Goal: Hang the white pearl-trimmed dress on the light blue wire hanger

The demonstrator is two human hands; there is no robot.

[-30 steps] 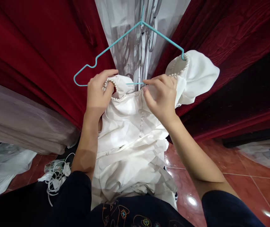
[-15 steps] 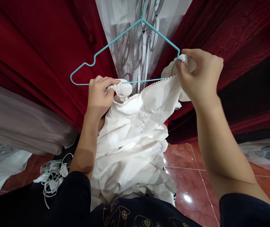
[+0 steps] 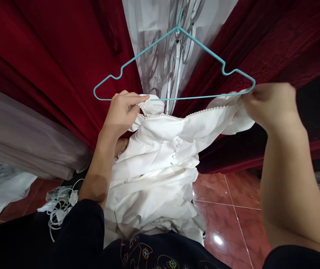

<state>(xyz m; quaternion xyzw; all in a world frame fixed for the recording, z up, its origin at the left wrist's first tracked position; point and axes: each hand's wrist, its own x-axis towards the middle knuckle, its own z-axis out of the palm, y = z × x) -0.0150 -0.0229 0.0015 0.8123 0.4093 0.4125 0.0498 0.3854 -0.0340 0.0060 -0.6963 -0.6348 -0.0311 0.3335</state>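
Observation:
A white dress point(image 3: 160, 164) with a pearl-beaded neckline and a row of small buttons hangs between my hands, its skirt bunched against my body. My left hand point(image 3: 127, 112) is closed on the beaded edge near one puffed sleeve. At the other end of the neckline, my right hand point(image 3: 272, 104) pinches the second sleeve, pulling the edge out taut. Behind and above the dress is a light-blue hanger point(image 3: 201, 44). Its bottom bar passes behind my left fingers, and its right corner is close to my right fingertips; whether they touch it I cannot tell.
Red drapes point(image 3: 64, 48) flank a white ornate metal frame point(image 3: 173, 74). White cables point(image 3: 60, 213) lie in a tangle on a black surface at lower left. Reddish floor tiles point(image 3: 218, 190) show at lower right. Pale fabric point(image 3: 22, 130) hangs at left.
My right hand has moved right and down with its sleeve, off the hanger's right notch, stretching the neckline wider. The hanger's right end now shows fully. My left hand keeps its grip.

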